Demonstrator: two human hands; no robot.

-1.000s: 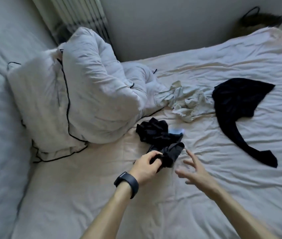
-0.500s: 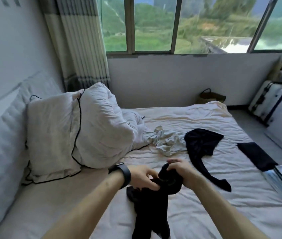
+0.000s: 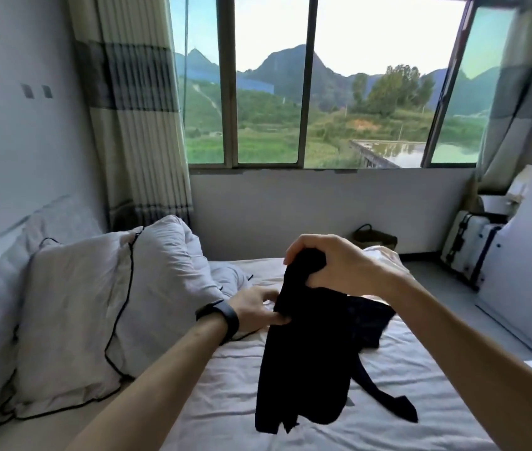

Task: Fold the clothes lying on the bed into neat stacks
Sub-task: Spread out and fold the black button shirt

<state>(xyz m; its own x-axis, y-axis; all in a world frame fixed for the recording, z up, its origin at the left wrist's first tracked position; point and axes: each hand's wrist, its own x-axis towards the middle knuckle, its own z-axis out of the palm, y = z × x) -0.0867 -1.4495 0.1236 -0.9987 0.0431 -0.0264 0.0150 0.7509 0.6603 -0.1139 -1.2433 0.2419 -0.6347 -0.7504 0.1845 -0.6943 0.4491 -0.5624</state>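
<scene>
Head view: the black garment [image 3: 303, 353] is lifted clear of the bed [image 3: 404, 428] now. Half a second ago it was bunched low between both hands; a second ago it was only pinched on the sheet by the left hand, with the right hand open beside it. Now its top is gripped in the right hand [image 3: 333, 265], fingers curled over the cloth and thumb closed beneath, raised at centre frame. The left hand [image 3: 255, 307] is held lower and to the left; its fingertips are closed on the garment's left edge, though part of the grip is hidden behind the cloth. A dark wristband [image 3: 222, 317] is worn on that wrist.

The cloth is let hang lengthwise, its lower hem just above the near sheet. It is judged that the piece is being shaken out so its shape can be found; no fold has been made yet and no stack is seen.

A second black garment [image 3: 372, 320] is left lying on the far right of the sheet, one strip [image 3: 398, 408] trailing nearer. A pillow [image 3: 73, 320] and a heaped duvet [image 3: 167, 271] are piled on the left.
</scene>
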